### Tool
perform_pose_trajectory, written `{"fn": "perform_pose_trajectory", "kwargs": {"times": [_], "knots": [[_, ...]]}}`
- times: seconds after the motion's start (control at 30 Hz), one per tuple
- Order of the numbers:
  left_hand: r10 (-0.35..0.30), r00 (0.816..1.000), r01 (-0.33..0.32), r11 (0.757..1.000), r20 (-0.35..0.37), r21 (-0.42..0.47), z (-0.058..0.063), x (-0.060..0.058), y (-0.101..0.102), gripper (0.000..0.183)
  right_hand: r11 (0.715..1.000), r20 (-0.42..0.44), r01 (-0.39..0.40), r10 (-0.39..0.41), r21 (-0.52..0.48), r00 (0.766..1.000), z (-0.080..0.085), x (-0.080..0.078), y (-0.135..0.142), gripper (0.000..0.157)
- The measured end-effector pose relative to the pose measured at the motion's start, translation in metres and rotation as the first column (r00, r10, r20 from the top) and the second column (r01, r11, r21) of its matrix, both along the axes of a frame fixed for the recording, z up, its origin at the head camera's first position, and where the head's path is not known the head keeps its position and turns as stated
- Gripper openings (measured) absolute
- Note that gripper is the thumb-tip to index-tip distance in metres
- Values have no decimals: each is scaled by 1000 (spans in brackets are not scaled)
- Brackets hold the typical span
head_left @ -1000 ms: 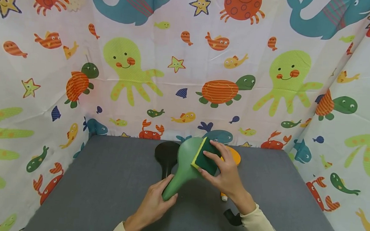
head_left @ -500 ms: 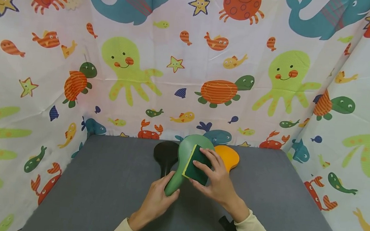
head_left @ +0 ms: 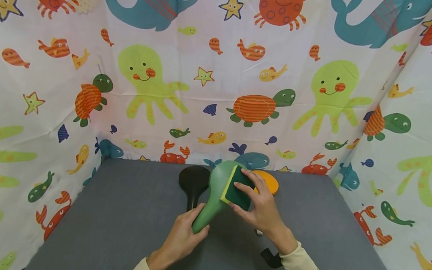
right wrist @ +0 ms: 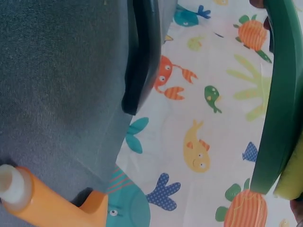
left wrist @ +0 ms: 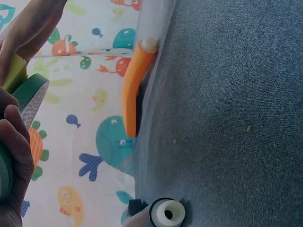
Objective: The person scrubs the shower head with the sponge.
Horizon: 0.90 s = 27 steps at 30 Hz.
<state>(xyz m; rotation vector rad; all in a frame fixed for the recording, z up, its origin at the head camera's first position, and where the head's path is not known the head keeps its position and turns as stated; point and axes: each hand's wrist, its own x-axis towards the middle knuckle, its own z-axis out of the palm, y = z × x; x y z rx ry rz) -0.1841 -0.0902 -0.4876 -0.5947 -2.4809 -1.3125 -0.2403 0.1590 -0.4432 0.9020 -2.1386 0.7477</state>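
Note:
My left hand (head_left: pixel 181 235) grips the handle of a green shower head (head_left: pixel 218 184), held tilted above the table. In my right hand (head_left: pixel 265 213) is a sponge (head_left: pixel 239 189), gripped between thumb and fingers. Its yellow side (left wrist: pixel 16 73) lies against the back of the round head, and its dark green scouring side faces up under the fingers. The pale, dotted face (left wrist: pixel 37 104) of the shower head points away from the sponge. Part of the head's right side is hidden behind the sponge and hand.
Behind the left hand lies a black shower head (head_left: pixel 194 180). An orange shower head (head_left: pixel 271 182) lies behind the right hand, partly covered; its white threaded end (left wrist: pixel 150 44) shows. A patterned sea-animal curtain (head_left: pixel 203 89) walls the grey table (head_left: pixel 123 216) at the back and sides.
The sponge slid down and left over the green head, then back up and right. The shower head tipped with it, first more upright, now leaning right again. Both hands kept their grip.

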Motion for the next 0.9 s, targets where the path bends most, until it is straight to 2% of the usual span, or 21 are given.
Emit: {"fn": "perform_pose_trajectory", "kwargs": {"times": [0.17,0.47,0.77,0.9], "knots": [[-15,999,15,1000,-30,-9,0,2,-2,57,1000,35,9,-8,-25,999,2,-6,7,51],[-27,992,26,1000,-124,-14,1,2,-3,56,997,101,36,-29,-74,995,6,-18,12,52],[-49,991,48,999,-120,-17,-3,1,-6,57,996,122,51,-41,-75,992,11,-25,8,50],[-52,994,51,999,-95,-19,-3,0,-6,57,996,133,56,-47,-64,990,12,-26,8,50]]}}
